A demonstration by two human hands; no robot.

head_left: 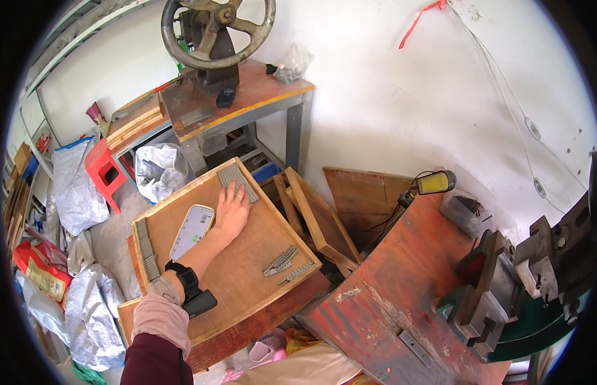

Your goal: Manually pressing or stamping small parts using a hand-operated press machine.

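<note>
My left hand [232, 212] reaches in from the lower left, a black watch [191, 290] on its wrist. It lies palm down with fingers stretched on a block of small grey metal pieces [232, 175] in rows at the far corner of a shallow wooden tray [244, 305]. Beside the hand a phone [192, 230] with a light screen lies on the tray. Another row of metal pieces [146, 249] lines the left rim. Loose strips of metal pieces [281, 260] lie towards the right corner. My right hand is out of view.
At the right, a worn red bench [375, 289] carries a metal machine fixture [491, 289] and a work lamp [436, 182]. A handwheel press [218, 32] stands on the far table. Left are a red stool [105, 170] and several sacks [93, 314]. Wooden frames [321, 218] lean behind the tray.
</note>
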